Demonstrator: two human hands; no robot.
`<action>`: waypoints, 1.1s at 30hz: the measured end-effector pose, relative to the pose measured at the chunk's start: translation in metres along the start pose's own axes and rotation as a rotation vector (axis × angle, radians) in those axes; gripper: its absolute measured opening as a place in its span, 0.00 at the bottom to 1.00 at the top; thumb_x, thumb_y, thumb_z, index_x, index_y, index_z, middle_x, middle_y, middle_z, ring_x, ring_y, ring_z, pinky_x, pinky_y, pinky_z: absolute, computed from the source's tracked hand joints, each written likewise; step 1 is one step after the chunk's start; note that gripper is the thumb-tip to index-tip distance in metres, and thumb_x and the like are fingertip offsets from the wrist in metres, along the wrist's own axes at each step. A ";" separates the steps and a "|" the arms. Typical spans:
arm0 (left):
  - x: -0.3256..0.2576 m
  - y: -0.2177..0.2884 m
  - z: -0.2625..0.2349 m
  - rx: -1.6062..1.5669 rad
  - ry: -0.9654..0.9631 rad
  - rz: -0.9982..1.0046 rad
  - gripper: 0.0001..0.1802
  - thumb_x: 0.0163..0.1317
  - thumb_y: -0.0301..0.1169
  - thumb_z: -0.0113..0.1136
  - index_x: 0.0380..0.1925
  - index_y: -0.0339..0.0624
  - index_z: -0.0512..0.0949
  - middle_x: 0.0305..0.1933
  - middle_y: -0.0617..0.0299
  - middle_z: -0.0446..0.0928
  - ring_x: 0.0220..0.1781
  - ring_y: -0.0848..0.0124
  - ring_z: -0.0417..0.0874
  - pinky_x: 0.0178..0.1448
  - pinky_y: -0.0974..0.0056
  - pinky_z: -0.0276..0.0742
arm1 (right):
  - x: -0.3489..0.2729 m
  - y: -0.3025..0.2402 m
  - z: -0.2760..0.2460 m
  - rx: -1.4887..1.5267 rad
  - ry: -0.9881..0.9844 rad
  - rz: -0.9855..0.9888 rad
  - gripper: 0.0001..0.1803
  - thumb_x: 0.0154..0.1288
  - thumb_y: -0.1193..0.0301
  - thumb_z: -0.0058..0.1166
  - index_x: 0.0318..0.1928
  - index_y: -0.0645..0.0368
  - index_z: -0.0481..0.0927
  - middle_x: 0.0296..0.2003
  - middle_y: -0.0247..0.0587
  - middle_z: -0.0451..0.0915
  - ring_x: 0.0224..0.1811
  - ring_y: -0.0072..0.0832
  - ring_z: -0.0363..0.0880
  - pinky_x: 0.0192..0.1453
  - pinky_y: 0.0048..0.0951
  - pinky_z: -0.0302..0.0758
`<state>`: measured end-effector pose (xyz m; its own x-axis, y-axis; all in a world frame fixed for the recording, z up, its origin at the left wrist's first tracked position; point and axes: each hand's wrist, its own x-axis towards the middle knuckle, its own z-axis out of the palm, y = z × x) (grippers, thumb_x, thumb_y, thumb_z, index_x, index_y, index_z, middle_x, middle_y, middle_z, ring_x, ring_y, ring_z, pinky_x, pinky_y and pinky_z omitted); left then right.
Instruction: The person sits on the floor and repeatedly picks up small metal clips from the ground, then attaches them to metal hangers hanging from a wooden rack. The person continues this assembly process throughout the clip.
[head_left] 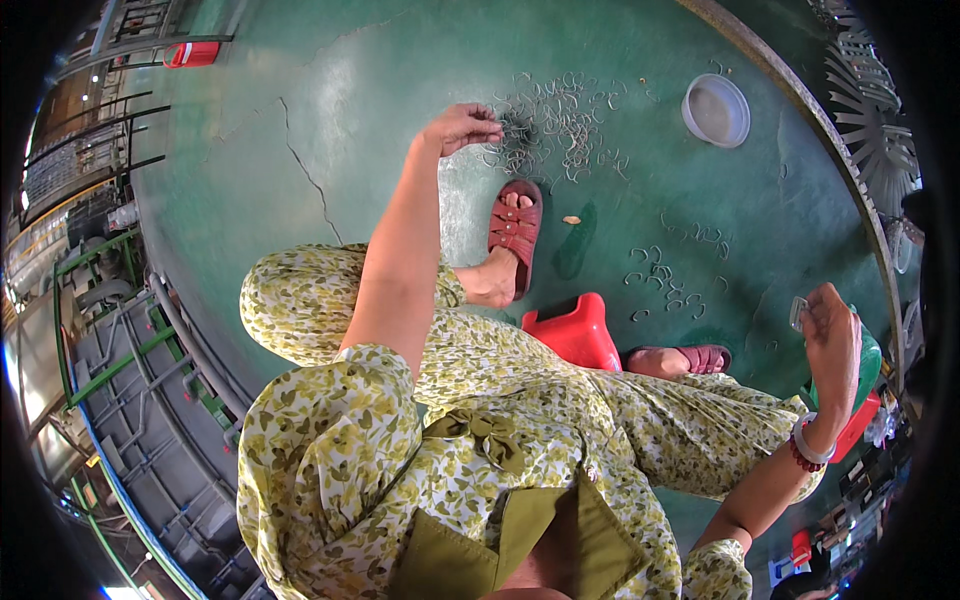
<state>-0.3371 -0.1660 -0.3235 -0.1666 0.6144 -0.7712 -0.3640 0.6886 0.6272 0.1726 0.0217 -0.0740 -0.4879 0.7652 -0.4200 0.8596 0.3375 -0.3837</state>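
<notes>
The left hand [462, 127] reaches down with fingers pinched together into the pile of small metal hooks [555, 120] scattered on the green floor [300, 150], just beyond the red sandal [516, 232]. A loose pinch could drop or scatter hooks further. The right hand [832, 335] is closed on a small pale piece [798, 312] near the green basin [868, 368]; it might slip out.

Bright daylight, sharp centre, heavy fisheye bending, dark rim
</notes>
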 end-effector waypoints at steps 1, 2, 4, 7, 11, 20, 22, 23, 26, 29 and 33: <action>0.001 0.006 0.003 0.028 -0.006 0.022 0.19 0.60 0.24 0.63 0.48 0.26 0.71 0.42 0.50 0.79 0.45 0.64 0.84 0.52 0.65 0.84 | 0.001 -0.001 0.000 -0.006 -0.006 -0.003 0.08 0.54 0.85 0.55 0.32 0.67 0.69 0.19 0.49 0.69 0.18 0.33 0.65 0.27 0.31 0.63; 0.000 0.010 0.005 -0.014 -0.002 0.020 0.20 0.60 0.24 0.62 0.50 0.25 0.70 0.44 0.49 0.78 0.46 0.63 0.83 0.52 0.65 0.84 | 0.002 -0.002 0.000 -0.012 -0.011 -0.006 0.08 0.53 0.85 0.55 0.32 0.67 0.69 0.19 0.49 0.69 0.18 0.33 0.65 0.27 0.31 0.64; -0.001 0.021 0.010 -0.099 0.009 0.020 0.22 0.61 0.23 0.61 0.53 0.24 0.69 0.46 0.47 0.78 0.47 0.63 0.83 0.52 0.66 0.83 | 0.002 -0.003 0.001 -0.015 -0.009 -0.017 0.08 0.53 0.85 0.55 0.32 0.67 0.69 0.19 0.47 0.69 0.18 0.31 0.65 0.26 0.30 0.64; 0.011 -0.007 0.002 0.288 0.420 0.012 0.19 0.56 0.31 0.68 0.43 0.28 0.78 0.37 0.50 0.82 0.34 0.65 0.86 0.46 0.64 0.85 | 0.004 -0.003 0.002 -0.012 0.002 -0.040 0.08 0.53 0.85 0.55 0.32 0.67 0.70 0.19 0.46 0.69 0.18 0.30 0.66 0.26 0.29 0.64; -0.004 -0.043 0.023 0.861 0.621 -0.131 0.20 0.47 0.44 0.74 0.26 0.37 0.84 0.26 0.55 0.83 0.24 0.68 0.85 0.40 0.63 0.84 | 0.002 0.000 0.004 -0.020 -0.005 -0.029 0.08 0.54 0.84 0.55 0.33 0.67 0.70 0.20 0.51 0.70 0.19 0.38 0.67 0.28 0.32 0.66; 0.006 -0.098 0.074 0.789 0.808 0.176 0.15 0.47 0.41 0.72 0.27 0.41 0.85 0.30 0.47 0.83 0.36 0.52 0.85 0.44 0.55 0.80 | 0.000 -0.008 0.002 -0.016 -0.034 0.014 0.07 0.54 0.84 0.54 0.34 0.67 0.71 0.21 0.51 0.72 0.19 0.36 0.67 0.29 0.31 0.67; 0.011 -0.104 0.070 0.713 0.790 0.216 0.13 0.47 0.38 0.72 0.28 0.41 0.86 0.30 0.45 0.82 0.37 0.50 0.84 0.44 0.54 0.80 | -0.001 -0.005 0.002 -0.012 -0.022 0.002 0.07 0.55 0.85 0.54 0.34 0.67 0.71 0.20 0.48 0.71 0.19 0.32 0.67 0.28 0.30 0.66; 0.012 -0.102 0.070 0.723 0.804 0.191 0.11 0.47 0.35 0.70 0.27 0.41 0.86 0.31 0.45 0.82 0.37 0.49 0.84 0.45 0.53 0.80 | 0.000 0.000 0.003 -0.007 -0.009 -0.017 0.07 0.55 0.85 0.54 0.34 0.67 0.71 0.19 0.45 0.71 0.18 0.28 0.67 0.27 0.28 0.66; 0.006 -0.098 0.068 0.734 0.862 0.192 0.10 0.47 0.34 0.68 0.26 0.39 0.84 0.31 0.45 0.82 0.37 0.48 0.84 0.46 0.52 0.80 | 0.000 0.006 0.007 0.009 0.006 -0.042 0.08 0.55 0.86 0.55 0.34 0.67 0.71 0.17 0.42 0.70 0.18 0.25 0.67 0.26 0.27 0.66; -0.005 -0.093 0.064 0.746 1.011 0.184 0.09 0.46 0.29 0.67 0.29 0.39 0.83 0.30 0.48 0.83 0.37 0.51 0.84 0.46 0.54 0.79 | -0.003 0.001 0.005 0.020 -0.004 -0.013 0.07 0.54 0.86 0.53 0.34 0.67 0.70 0.20 0.46 0.72 0.19 0.29 0.68 0.29 0.29 0.67; 0.013 -0.123 0.029 0.403 0.972 0.268 0.13 0.43 0.22 0.65 0.33 0.41 0.81 0.29 0.56 0.82 0.34 0.60 0.84 0.45 0.57 0.79 | -0.002 -0.001 0.001 -0.018 -0.047 0.017 0.08 0.53 0.87 0.54 0.33 0.67 0.70 0.19 0.43 0.71 0.19 0.26 0.69 0.28 0.26 0.68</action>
<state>-0.2673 -0.2318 -0.4074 -0.9148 0.3180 -0.2489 0.0903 0.7620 0.6413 0.1726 0.0189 -0.0734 -0.4794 0.7445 -0.4646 0.8703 0.3348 -0.3613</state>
